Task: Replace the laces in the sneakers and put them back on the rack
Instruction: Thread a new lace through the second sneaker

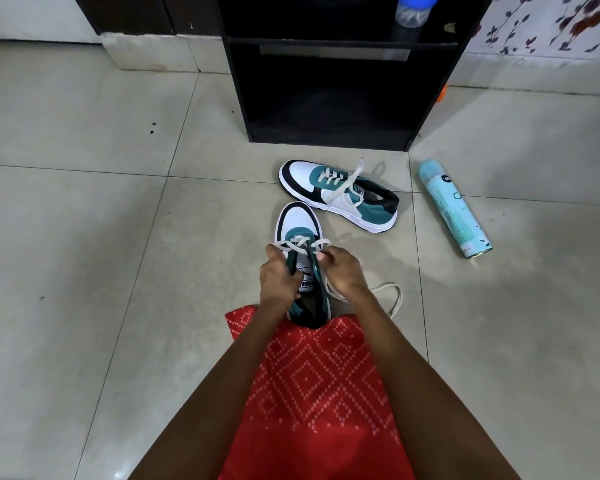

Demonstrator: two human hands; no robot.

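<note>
The near sneaker [298, 221] stands on the floor tiles [118, 237], toe pointing away from me and heel against the red patterned cloth [319, 375] over my lap. My left hand [278, 278] curls over its left side by the tongue, fingers closed on the cream lace [302, 242]. My right hand [343, 271] pinches the same lace on the sneaker's right side, thumb and fingertips pressed together. The lace crosses the sneaker just ahead of my knuckles, and a loose length loops on the tiles to the sneaker's right. The second sneaker [336, 195] lies laced just beyond its toe, to the right and not touching. Farther beyond stands the black rack [326, 98]. A pale blue spray can [454, 209] lies well right of the near sneaker.
</note>
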